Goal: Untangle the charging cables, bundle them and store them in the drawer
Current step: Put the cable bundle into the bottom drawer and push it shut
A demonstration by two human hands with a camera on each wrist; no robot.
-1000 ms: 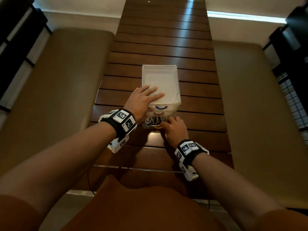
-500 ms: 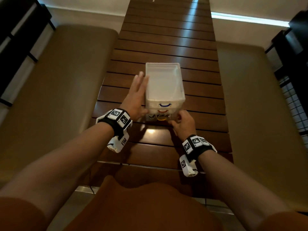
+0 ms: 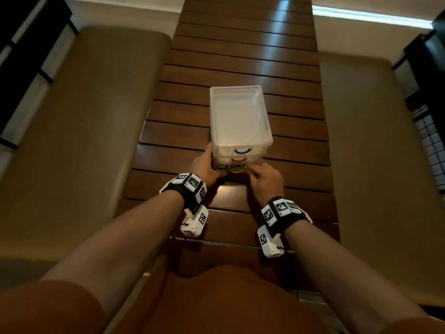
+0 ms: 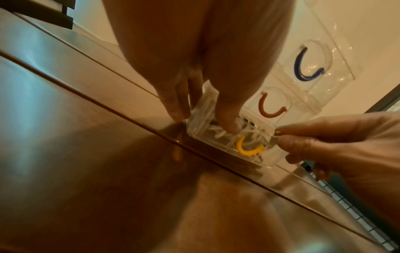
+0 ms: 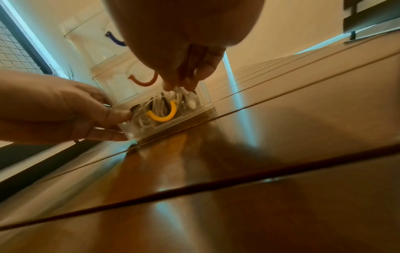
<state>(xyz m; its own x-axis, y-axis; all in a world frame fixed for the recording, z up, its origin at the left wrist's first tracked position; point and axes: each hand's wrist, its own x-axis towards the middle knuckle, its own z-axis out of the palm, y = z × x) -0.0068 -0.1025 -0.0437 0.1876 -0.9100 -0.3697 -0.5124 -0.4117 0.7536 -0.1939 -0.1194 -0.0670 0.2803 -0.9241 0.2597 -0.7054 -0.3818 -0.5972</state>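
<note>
A clear plastic drawer unit (image 3: 238,116) stands on the slatted wooden table (image 3: 240,56). Its drawers carry blue (image 4: 303,68), red (image 4: 270,109) and yellow (image 4: 249,150) handles. The bottom drawer (image 5: 173,123), with the yellow handle, sticks out a little and holds white cables (image 5: 155,104). My left hand (image 3: 204,165) grips this drawer's left front corner, fingers outside the wall and thumb on the cables (image 4: 255,135). My right hand (image 3: 265,179) pinches the drawer's right front corner; whether a cable is also in the pinch I cannot tell.
Tan padded benches (image 3: 96,116) (image 3: 373,141) run along both sides of the table. Dark window frames (image 3: 428,68) stand at the far left and right. Bare table slats lie in front of and behind the drawer unit.
My left hand slid off the unit's top, down its left side to the bottom drawer's corner. The drawer, further out a second ago, has gone inward. My right hand stayed at its front.
</note>
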